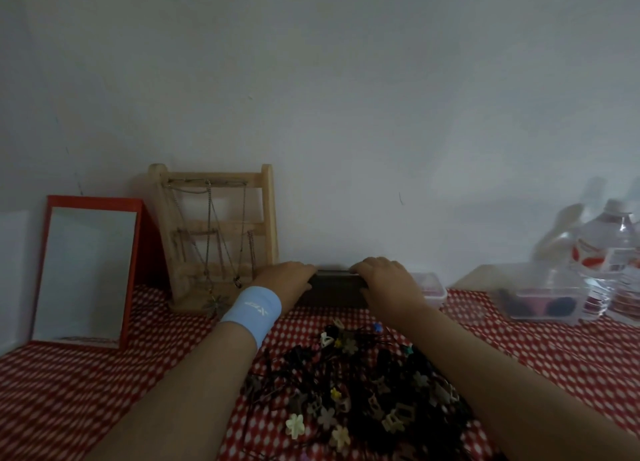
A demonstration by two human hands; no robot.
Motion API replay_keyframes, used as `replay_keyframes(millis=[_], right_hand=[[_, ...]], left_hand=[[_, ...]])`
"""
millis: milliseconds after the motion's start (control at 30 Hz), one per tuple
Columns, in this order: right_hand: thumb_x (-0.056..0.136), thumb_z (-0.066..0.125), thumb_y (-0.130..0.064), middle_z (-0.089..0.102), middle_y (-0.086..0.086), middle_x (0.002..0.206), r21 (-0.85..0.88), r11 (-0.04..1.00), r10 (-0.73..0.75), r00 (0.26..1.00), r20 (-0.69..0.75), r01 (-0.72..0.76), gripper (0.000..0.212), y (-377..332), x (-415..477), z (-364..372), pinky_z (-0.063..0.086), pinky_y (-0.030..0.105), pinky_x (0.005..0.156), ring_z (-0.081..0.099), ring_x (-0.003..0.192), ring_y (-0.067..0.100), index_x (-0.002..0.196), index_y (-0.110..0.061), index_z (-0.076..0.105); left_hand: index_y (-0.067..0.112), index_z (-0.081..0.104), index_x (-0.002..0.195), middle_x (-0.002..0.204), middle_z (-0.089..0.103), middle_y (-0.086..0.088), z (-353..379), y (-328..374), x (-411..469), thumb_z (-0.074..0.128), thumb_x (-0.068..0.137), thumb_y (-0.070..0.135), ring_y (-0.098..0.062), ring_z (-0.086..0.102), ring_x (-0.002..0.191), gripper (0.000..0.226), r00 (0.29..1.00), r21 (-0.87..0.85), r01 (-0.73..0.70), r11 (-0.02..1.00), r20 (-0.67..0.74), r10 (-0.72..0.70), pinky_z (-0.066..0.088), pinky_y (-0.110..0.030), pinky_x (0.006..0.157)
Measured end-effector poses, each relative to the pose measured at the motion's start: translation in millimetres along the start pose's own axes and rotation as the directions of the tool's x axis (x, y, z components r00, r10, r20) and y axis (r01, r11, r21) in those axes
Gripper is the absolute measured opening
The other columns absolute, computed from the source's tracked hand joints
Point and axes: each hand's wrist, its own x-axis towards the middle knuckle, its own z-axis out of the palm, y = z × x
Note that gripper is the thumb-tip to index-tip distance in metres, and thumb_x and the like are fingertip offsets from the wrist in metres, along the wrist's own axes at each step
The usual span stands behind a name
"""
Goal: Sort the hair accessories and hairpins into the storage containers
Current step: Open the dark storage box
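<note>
**Both hands on the dark box**

The left hand (284, 277) and right hand (384, 276) take the dark box (332, 292) by its two ends, at the back of the surface (104, 384) against the wall, each grip curled over the top edge. The pile of hair clips (363, 391) lies between the forearms, and a clear container (540, 299) sits well off to the right

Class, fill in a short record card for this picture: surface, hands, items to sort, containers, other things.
Surface: red and white patterned tablecloth
Hands: left hand grips the left end of a dark box by the wall; right hand grips its right end
Items to sort: pile of hair clips and hairpins, loose, nearest the person
Containers: clear tub and small tub at right
Other things: red-framed mirror, wooden stand with necklaces, water bottles
</note>
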Motion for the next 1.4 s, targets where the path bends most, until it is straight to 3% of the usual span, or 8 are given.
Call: replay_keyframes(millis=[233, 667, 833, 967, 1067, 1167, 1267, 1400], right_hand=[[0.069, 0.08, -0.008, 0.046, 0.003, 0.119, 0.033, 0.999, 0.031, 0.988, -0.152, -0.026, 0.057, -7, -1, -6, 0.045, 0.031, 0.083, 0.048, 0.104, 0.022, 0.117, -0.02, 0.052], [0.073, 0.081, -0.035, 0.046, 0.0, 0.125, -0.019, 0.984, 0.177, 0.98, 0.094, -0.176, 0.066, -3, 9, -4, 0.052, 0.036, 0.085, 0.046, 0.112, 0.021, 0.128, -0.029, 0.046], [0.066, 0.086, -0.024, 0.015, 0.01, 0.153, 0.067, 0.987, 0.151, 0.988, -0.027, -0.149, 0.103, -6, -6, 4, 0.056, 0.047, 0.087, 0.046, 0.125, 0.035, 0.147, -0.031, 0.024], [0.078, 0.08, -0.026, 0.029, 0.009, 0.144, 0.165, 0.986, 0.056, 0.983, -0.172, -0.027, 0.066, -5, -11, 6, 0.059, 0.041, 0.082, 0.052, 0.115, 0.029, 0.133, -0.018, 0.044], [0.094, 0.062, -0.01, 0.047, 0.009, 0.114, 0.142, 0.99, 0.013, 0.983, -0.182, 0.013, 0.013, -5, -1, 5, 0.053, 0.045, 0.067, 0.059, 0.084, 0.032, 0.106, -0.007, 0.059], [0.086, 0.061, 0.006, 0.046, 0.011, 0.113, 0.135, 0.991, 0.028, 0.983, -0.181, -0.004, 0.023, -4, 7, 3, 0.05, 0.039, 0.058, 0.056, 0.069, 0.031, 0.105, -0.006, 0.059], [0.081, 0.062, 0.01, 0.041, 0.012, 0.114, 0.178, 0.983, 0.072, 0.98, -0.185, -0.039, 0.034, -6, 7, 4, 0.052, 0.035, 0.06, 0.048, 0.067, 0.024, 0.111, -0.006, 0.055], [0.084, 0.064, 0.005, 0.041, 0.014, 0.128, 0.227, 0.968, 0.132, 0.985, -0.108, -0.104, 0.045, -12, 5, 15, 0.053, 0.039, 0.084, 0.057, 0.101, 0.034, 0.125, -0.008, 0.052]], left_hand=[[0.019, 0.057, 0.13, 0.13, 0.052, -0.001, 8, 3, -2, 0.047, 0.1, 0.024, -0.023, 0.045, 0.12, 0.032, 0.941, -0.007, 0.006, 1.0, -0.34, -0.008, 0.036, -0.038, 0.1], [0.007, 0.054, 0.125, 0.113, 0.059, -0.01, 12, 0, -5, 0.071, 0.081, 0.014, -0.027, 0.056, 0.102, 0.048, 0.96, 0.254, -0.012, 0.967, -0.267, 0.082, 0.051, -0.042, 0.081], [0.009, 0.062, 0.117, 0.104, 0.063, -0.011, -3, 3, -3, 0.08, 0.063, -0.002, -0.03, 0.061, 0.093, 0.058, 0.865, 0.099, -0.023, 0.995, -0.497, 0.07, 0.053, -0.04, 0.072], [0.012, 0.066, 0.112, 0.109, 0.058, -0.012, -6, 12, -7, 0.071, 0.074, -0.003, -0.031, 0.056, 0.097, 0.04, 0.757, -0.143, 0.105, 0.984, -0.631, -0.172, 0.052, -0.039, 0.072], [0.009, 0.057, 0.114, 0.101, 0.054, -0.008, -7, 19, -10, 0.056, 0.092, 0.002, -0.023, 0.053, 0.088, 0.024, 0.763, -0.359, 0.122, 0.925, -0.563, -0.319, 0.051, -0.04, 0.072], [0.01, 0.053, 0.096, 0.092, 0.052, -0.004, -3, 20, -14, 0.058, 0.09, 0.002, -0.02, 0.051, 0.082, 0.012, 0.769, -0.417, 0.06, 0.907, -0.56, -0.309, 0.05, -0.039, 0.07], [0.017, 0.061, 0.102, 0.102, 0.059, 0.0, 3, 20, -16, 0.062, 0.09, 0.012, -0.019, 0.059, 0.092, 0.014, 0.916, -0.378, 0.031, 0.925, -0.359, -0.177, 0.052, -0.037, 0.08], [0.027, 0.063, 0.124, 0.125, 0.062, 0.003, 4, 24, -21, 0.055, 0.096, 0.022, -0.018, 0.058, 0.114, 0.029, 0.993, -0.355, 0.094, 0.93, -0.033, -0.113, 0.046, -0.032, 0.1]])
